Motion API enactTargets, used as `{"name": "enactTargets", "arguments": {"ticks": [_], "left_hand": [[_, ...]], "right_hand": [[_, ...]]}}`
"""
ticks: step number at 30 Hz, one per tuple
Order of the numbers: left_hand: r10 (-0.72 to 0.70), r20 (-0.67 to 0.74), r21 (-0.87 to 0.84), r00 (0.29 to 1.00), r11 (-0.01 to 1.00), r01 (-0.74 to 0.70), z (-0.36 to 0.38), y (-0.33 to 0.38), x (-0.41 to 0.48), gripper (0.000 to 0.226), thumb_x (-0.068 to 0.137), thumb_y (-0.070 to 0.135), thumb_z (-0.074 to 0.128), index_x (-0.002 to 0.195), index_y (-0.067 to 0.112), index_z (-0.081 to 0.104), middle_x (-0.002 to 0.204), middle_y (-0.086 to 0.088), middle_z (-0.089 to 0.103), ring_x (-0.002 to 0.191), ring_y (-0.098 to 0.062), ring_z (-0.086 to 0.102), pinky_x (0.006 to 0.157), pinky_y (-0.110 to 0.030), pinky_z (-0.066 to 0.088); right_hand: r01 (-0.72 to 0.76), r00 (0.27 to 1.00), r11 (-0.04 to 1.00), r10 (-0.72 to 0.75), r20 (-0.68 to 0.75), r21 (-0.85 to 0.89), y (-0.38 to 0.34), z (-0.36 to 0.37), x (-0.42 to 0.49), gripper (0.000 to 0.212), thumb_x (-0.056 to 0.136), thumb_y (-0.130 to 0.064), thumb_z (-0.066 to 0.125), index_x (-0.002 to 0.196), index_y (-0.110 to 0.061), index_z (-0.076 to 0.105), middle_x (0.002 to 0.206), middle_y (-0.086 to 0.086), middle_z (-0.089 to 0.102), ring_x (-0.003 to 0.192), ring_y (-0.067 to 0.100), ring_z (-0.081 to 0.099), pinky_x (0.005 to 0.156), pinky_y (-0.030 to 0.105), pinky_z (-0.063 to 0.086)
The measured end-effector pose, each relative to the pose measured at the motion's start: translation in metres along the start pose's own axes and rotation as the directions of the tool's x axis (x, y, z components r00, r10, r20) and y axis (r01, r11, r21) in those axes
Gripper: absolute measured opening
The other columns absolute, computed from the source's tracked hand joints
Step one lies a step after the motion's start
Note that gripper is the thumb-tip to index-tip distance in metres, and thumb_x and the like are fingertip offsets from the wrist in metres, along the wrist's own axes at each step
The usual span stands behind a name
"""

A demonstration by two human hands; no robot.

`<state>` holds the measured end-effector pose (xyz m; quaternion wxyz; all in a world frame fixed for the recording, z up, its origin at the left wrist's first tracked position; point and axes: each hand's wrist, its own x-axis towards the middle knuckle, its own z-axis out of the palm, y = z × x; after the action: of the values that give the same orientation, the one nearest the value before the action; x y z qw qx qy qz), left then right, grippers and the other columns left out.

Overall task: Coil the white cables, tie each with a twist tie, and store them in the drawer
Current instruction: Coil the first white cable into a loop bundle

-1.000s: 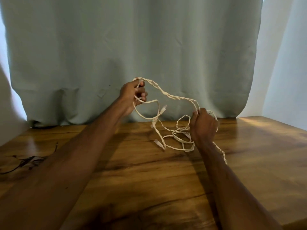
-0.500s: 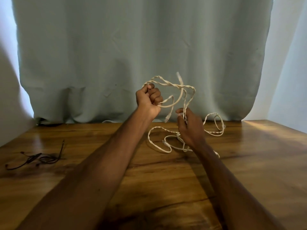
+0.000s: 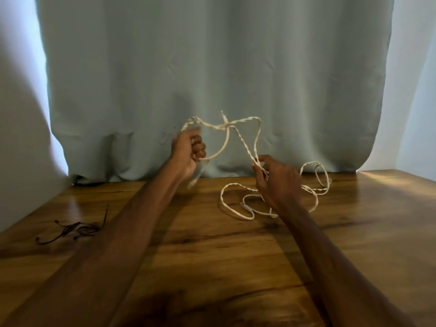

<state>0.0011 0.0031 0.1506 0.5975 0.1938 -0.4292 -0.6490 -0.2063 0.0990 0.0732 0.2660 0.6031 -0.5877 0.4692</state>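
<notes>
The left hand [image 3: 188,152] fists raised loops of the twisted white cord cable [image 3: 243,143]; at its 4 o'clock the right hand [image 3: 276,180] pinches a strand, slack pooled on the brown wooden table [image 3: 212,244] beneath; best feed even, untangled loops towards 10 o'clock.

1. Left hand [image 3: 187,151] raised above the brown wooden tabletop [image 3: 212,251], fingers curled round loops of twisted white cable [image 3: 245,145].
2. Right hand [image 3: 278,182] lower, thumb and fingers pinching two strands of the same cable.
3. Cable arches between the hands; one plug end sticks up at the crossing.
4. Slack loops lie on the tabletop beside the right hand.
5. Thin dark twist ties [image 3: 70,231] lie far left.
6. Pale green curtain [image 3: 212,67] hangs behind.
</notes>
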Motion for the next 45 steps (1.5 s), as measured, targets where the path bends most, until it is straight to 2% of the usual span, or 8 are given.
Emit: {"name": "enactTargets", "arguments": {"ticks": [6, 10, 13, 20, 29, 32, 37, 45], "left_hand": [[-0.094, 0.131, 0.407, 0.987, 0.913, 0.032, -0.008, -0.042, -0.037, 0.006, 0.083, 0.008, 0.077, 0.078, 0.010, 0.075, 0.060, -0.002, 0.050, 0.044, -0.009, 0.040, 0.041, -0.018, 0.029], [-0.167, 0.299, 0.584, 0.940, 0.811, -0.041, -0.003, -0.056, -0.053, 0.041, 0.065, 0.011, 0.091, 0.104, 0.012, 0.078, 0.090, -0.018, 0.075, 0.074, -0.032, 0.068, 0.071, -0.039, 0.055], [-0.112, 0.289, 0.641, 0.951, 0.760, -0.105, -0.001, -0.056, -0.057, 0.021, 0.077, 0.011, 0.086, 0.095, 0.018, 0.078, 0.071, -0.011, 0.071, 0.058, -0.017, 0.060, 0.054, -0.024, 0.046], [-0.006, 0.189, 0.574, 0.982, 0.812, -0.106, -0.012, -0.058, -0.050, 0.023, 0.082, 0.015, 0.084, 0.062, 0.024, 0.077, 0.051, 0.000, 0.055, 0.042, -0.008, 0.042, 0.039, -0.018, 0.031], [0.112, -0.052, 0.267, 0.992, 0.959, -0.095, -0.015, -0.046, -0.038, 0.008, 0.089, 0.020, 0.078, 0.096, 0.016, 0.077, 0.053, 0.008, 0.037, 0.044, -0.004, 0.030, 0.037, -0.018, 0.022], [0.136, -0.160, 0.144, 0.978, 0.983, -0.113, -0.040, -0.031, -0.029, 0.016, 0.089, 0.021, 0.078, 0.103, 0.014, 0.076, 0.053, 0.012, 0.036, 0.042, -0.002, 0.028, 0.034, -0.016, 0.024], [0.083, -0.241, 0.033, 0.967, 0.996, -0.077, -0.071, -0.033, -0.024, 0.012, 0.092, 0.022, 0.074, 0.103, 0.017, 0.075, 0.052, 0.012, 0.034, 0.040, -0.001, 0.026, 0.034, -0.016, 0.022], [0.063, -0.209, 0.064, 0.976, 0.997, -0.050, -0.068, -0.041, -0.025, 0.027, 0.091, 0.025, 0.076, 0.115, 0.012, 0.074, 0.058, 0.010, 0.036, 0.043, -0.002, 0.026, 0.036, -0.016, 0.023]], "right_hand": [[0.069, 0.997, 0.997, -0.069, 0.034, 0.024, -0.016, 0.002, -0.004, 0.019, 0.103, -0.027, 0.055, 0.102, -0.016, 0.070, 0.084, 0.006, 0.072, 0.071, 0.028, 0.068, 0.060, 0.033, 0.047], [0.100, 0.969, 0.995, -0.102, 0.224, 0.020, -0.032, 0.006, -0.008, 0.014, 0.093, -0.016, 0.062, 0.101, -0.010, 0.072, 0.089, 0.013, 0.074, 0.079, 0.035, 0.070, 0.066, 0.035, 0.046], [0.129, 0.944, 0.990, -0.106, 0.313, -0.056, -0.036, 0.009, -0.006, 0.032, 0.082, -0.012, 0.065, 0.114, -0.008, 0.072, 0.094, 0.013, 0.075, 0.086, 0.035, 0.071, 0.071, 0.033, 0.048], [0.084, 0.937, 0.980, -0.140, 0.320, 0.183, -0.043, 0.010, -0.012, 0.017, 0.100, -0.017, 0.054, 0.113, -0.012, 0.064, 0.098, 0.004, 0.074, 0.090, 0.026, 0.069, 0.076, 0.039, 0.054], [-0.127, 0.911, 0.862, -0.094, 0.401, 0.490, -0.036, 0.017, -0.016, 0.082, 0.103, -0.048, 0.048, 0.165, -0.020, 0.002, 0.134, 0.006, 0.067, 0.113, 0.019, 0.068, 0.095, 0.038, 0.055], [-0.283, 0.862, 0.861, 0.036, 0.505, 0.422, -0.033, 0.020, -0.017, 0.091, 0.098, -0.056, 0.057, 0.165, -0.022, 0.003, 0.166, 0.005, 0.033, 0.149, 0.024, 0.037, 0.118, 0.041, 0.033], [-0.070, 0.657, 0.975, -0.114, 0.745, 0.211, -0.041, 0.034, -0.035, 0.036, 0.101, -0.054, 0.052, 0.129, -0.032, 0.053, 0.134, -0.004, 0.054, 0.128, 0.018, 0.050, 0.102, 0.039, 0.042], [0.007, 0.539, 0.988, 0.129, 0.832, -0.157, 0.019, 0.058, -0.028, 0.053, 0.110, -0.048, 0.022, 0.161, -0.031, 0.027, 0.171, -0.004, 0.017, 0.159, 0.020, 0.008, 0.125, 0.057, 0.002]]}}
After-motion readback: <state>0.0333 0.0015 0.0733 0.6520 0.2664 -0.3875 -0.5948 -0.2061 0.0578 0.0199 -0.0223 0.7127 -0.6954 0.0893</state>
